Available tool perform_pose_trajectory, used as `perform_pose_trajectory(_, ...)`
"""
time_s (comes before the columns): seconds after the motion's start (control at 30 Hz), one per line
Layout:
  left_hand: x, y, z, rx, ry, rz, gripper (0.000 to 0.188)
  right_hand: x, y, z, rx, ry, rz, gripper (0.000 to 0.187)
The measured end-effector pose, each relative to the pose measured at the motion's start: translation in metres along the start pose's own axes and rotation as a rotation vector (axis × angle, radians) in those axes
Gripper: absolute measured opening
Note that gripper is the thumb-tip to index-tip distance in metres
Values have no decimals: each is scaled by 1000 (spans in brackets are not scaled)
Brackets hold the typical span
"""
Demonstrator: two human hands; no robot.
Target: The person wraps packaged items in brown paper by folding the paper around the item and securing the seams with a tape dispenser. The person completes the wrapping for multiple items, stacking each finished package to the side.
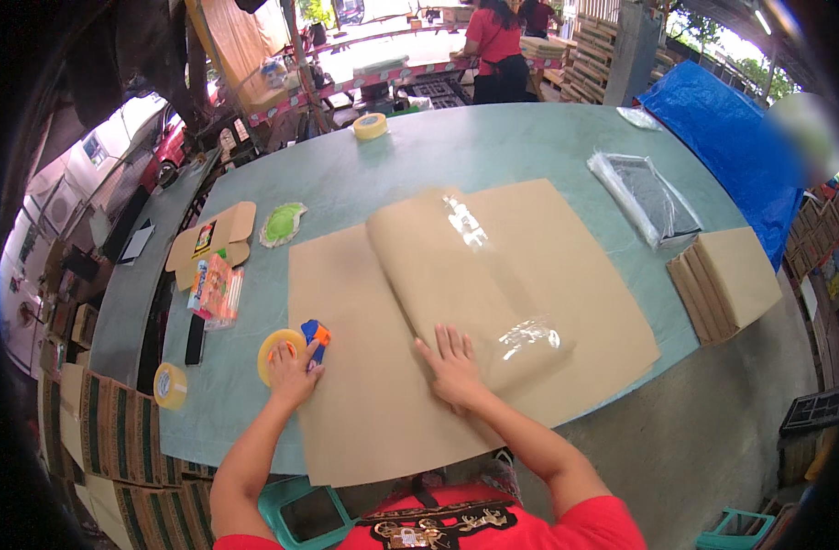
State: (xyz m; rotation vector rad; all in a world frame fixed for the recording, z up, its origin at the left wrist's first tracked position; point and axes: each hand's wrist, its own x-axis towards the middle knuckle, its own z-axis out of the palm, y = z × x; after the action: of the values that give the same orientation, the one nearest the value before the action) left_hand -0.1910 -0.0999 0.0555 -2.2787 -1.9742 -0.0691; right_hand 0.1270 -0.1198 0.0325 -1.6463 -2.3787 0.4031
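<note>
A large sheet of brown kraft paper point(355, 412) lies on the green table, with a folded brown paper bundle point(474, 284) on top. Strips of shiny transparent tape point(529, 337) cross the bundle at its near and far ends. My right hand point(456, 371) rests with spread fingers on the bundle's near left edge. To the left of the paper, my left hand point(294, 376) is closed on a blue and orange tape dispenser point(315, 337) that carries a yellowish tape roll point(269, 353). Part of the dispenser is hidden under my fingers.
On the left are another tape roll point(170, 386), a colourful packet point(216, 290), an opened carton point(213, 240) and a green cloth point(282, 224). A tape roll point(370, 126) stands at the far edge. Rightward lie a plastic-wrapped dark frame point(647, 197) and stacked cardboard point(723, 284). A person point(497, 50) stands beyond.
</note>
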Motion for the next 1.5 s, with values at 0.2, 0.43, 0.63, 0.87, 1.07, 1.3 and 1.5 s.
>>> perform_pose_trajectory(0.2,56,2,-39,61,221,-55,61,-128,164,-108,-209,-44,731,89)
perform_pose_trajectory(0.43,195,212,44,-541,-175,248,56,-104,256,-82,515,570,992,45)
perform_pose_trajectory(0.63,128,329,27,-722,-333,-11,47,-78,290,-66,499,603,833,39)
perform_pose_trajectory(0.87,92,255,24,-584,-155,-199,36,11,229,-88,596,333,597,55)
perform_pose_trajectory(1.07,-44,238,-26,-599,190,314,7,-133,116,-85,499,-171,-319,21)
perform_pose_trajectory(1.3,-97,296,25,-579,-56,502,38,-165,99,6,290,53,-210,26)
perform_pose_trajectory(1.5,-54,307,88,-1072,23,-149,45,-142,85,4,252,291,-94,19)
